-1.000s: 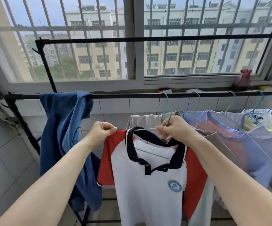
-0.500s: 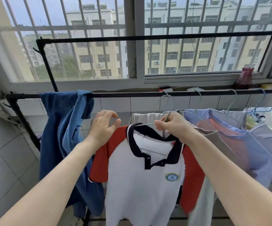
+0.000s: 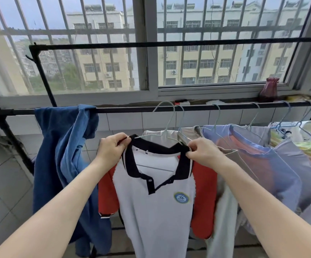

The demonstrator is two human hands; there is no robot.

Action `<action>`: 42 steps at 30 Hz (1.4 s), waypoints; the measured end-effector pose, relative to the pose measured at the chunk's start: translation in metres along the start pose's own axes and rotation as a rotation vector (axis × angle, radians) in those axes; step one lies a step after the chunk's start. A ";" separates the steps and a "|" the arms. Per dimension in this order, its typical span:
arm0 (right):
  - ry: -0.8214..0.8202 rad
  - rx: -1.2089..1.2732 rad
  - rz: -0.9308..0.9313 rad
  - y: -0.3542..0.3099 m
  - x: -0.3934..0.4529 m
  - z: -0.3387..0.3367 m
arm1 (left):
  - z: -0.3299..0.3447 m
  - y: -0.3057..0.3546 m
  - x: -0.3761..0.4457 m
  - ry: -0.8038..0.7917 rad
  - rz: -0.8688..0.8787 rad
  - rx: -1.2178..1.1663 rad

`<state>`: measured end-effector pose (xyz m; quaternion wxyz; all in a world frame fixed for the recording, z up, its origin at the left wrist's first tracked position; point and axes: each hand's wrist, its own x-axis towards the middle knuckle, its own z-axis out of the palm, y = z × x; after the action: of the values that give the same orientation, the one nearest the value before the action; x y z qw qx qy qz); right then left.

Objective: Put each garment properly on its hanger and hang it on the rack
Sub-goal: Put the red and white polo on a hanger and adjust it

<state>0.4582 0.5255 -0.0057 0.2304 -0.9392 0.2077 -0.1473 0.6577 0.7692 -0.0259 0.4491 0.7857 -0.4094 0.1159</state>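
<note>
The left hand (image 3: pixel 111 149) has moved onto the polo shirt (image 3: pixel 156 202) collar; both hands now pinch it, right hand (image 3: pixel 203 153) opposite, below the rack rail (image 3: pixel 132 109).

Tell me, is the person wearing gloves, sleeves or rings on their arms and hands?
No. Both forearms are bare right down to the frame's edge, with no sleeve showing. The left hand and the right hand have no gloves, and no ring, watch or bracelet is visible on either.
</note>
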 end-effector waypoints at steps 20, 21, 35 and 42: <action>0.231 0.285 -0.185 -0.057 -0.013 0.004 | 0.005 0.011 0.006 0.066 -0.060 0.118; 0.256 0.327 -0.169 -0.051 -0.011 0.005 | 0.003 0.010 0.006 0.066 -0.083 0.065; 0.387 0.324 -0.014 -0.014 0.008 0.012 | 0.018 -0.006 0.043 0.013 -0.276 -0.162; 0.379 0.321 0.090 -0.024 0.023 0.013 | 0.037 -0.014 0.074 -0.044 -0.398 0.000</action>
<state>0.4909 0.5394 -0.0006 0.3398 -0.8361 0.2627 -0.3413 0.7088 0.7038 -0.0152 0.4541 0.8535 -0.2556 0.0078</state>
